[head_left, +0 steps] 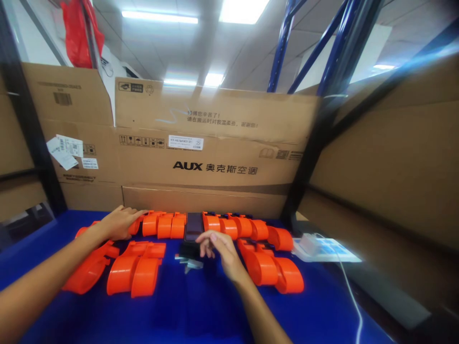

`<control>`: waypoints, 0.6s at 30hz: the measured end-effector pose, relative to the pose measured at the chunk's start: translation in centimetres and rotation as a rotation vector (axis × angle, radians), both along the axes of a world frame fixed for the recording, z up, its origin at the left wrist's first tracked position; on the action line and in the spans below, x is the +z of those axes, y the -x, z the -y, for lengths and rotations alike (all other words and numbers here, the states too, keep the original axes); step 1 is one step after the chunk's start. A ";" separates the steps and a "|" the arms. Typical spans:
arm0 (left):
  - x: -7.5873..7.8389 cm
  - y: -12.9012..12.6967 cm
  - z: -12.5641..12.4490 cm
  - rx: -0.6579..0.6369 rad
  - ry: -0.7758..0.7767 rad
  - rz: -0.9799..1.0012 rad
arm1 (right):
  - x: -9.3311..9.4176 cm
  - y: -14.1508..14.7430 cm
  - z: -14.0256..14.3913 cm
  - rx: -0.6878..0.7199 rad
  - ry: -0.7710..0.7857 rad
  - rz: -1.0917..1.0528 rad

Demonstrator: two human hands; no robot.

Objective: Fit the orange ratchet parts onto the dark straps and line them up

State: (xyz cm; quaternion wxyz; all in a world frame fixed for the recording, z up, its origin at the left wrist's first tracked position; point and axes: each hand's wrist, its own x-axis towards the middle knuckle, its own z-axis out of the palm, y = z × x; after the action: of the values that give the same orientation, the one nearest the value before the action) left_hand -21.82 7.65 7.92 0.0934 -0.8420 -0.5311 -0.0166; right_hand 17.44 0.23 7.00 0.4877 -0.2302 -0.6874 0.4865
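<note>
- Surroundings: blue table point(215, 310) backed by a wall of cardboard boxes point(215, 143), the big one printed "AUX". Blue rack struts point(283, 43) rise behind, and a red bag point(77, 33) hangs top left.
- White power strip point(315, 244) with its cable point(353, 301) sits at the right edge of the table, well clear of both hands.
- Orange plastic parts: a back row point(229, 224) runs along the foot of the boxes, with a cluster front left point(134, 270) and a cluster front right point(272, 267). All are curved and glossy, same shape, packed touching each other.
- Dark phone point(194, 226) stands in a gap in the back row, propped on a black stand point(190, 251) with a metal piece at its base. Detail is blurred; probably a clip, can't confirm.
- Right hand point(220, 251): fingers curled down over the stand, just below the phone, fingertips at or touching the stand top. Loosely closed, no clear clamp on anything; contact is hard to tell through the blur.
- Left hand point(120, 222): flat and open, palm down, resting on the left end of the back row. Nothing gripped.
- The front-right cluster lies just beside the right wrist.
</note>
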 end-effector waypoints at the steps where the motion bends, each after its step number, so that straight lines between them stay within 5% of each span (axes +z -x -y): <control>1: 0.5 0.0 0.1 0.007 -0.002 0.010 | 0.0 0.0 0.0 -0.009 0.001 -0.006; 7: 5.2 0.0 1.6 0.037 -0.134 0.040 | 0.2 0.2 0.3 -0.057 -0.006 -0.008; 12: 9.1 -3.8 4.7 -0.065 -0.347 0.154 | -0.1 0.7 -0.4 -0.181 0.019 -0.005; 15: 9.8 -8.1 7.2 -0.220 -0.398 0.242 | -0.5 1.0 -1.1 -0.267 0.094 -0.086; 18: 8.5 -12.6 9.5 -0.419 -0.363 0.278 | -0.8 1.1 -1.4 -0.248 0.203 -0.122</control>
State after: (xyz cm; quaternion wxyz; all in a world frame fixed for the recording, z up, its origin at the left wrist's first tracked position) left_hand -9.18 -1.82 16.42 0.1633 -0.8923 -0.3420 -0.2453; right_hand 16.34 1.66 6.24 0.5590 -0.3313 -0.5702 0.5025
